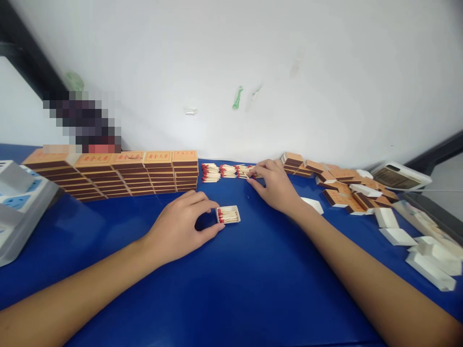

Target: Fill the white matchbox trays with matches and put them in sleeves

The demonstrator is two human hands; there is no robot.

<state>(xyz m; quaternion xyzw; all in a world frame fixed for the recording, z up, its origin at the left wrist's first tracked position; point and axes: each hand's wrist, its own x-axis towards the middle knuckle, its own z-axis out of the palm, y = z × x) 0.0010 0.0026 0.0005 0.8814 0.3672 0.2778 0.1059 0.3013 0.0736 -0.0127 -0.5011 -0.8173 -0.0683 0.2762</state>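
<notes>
My left hand (184,224) grips the left end of a small white matchbox tray (238,219) between thumb and fingers. Inside the tray lies a layer of matches (227,215), most of their red heads toward the left. Farther back, my right hand (270,183) has its thumb and fingertips closed at a pile of matches (243,170); the fingers partly cover this pile and more matches behind them. Two more match piles, one in the middle (227,170) and one at the left (210,172), lie beside it in a row.
Stacked orange matchboxes (144,173) form a wall at the back left. Loose matchbox sleeves (340,185) and white trays (430,270) are heaped on the right. A grey-white container (21,207) stands at the left edge of the blue table (231,289). Behind rises a white wall (231,58).
</notes>
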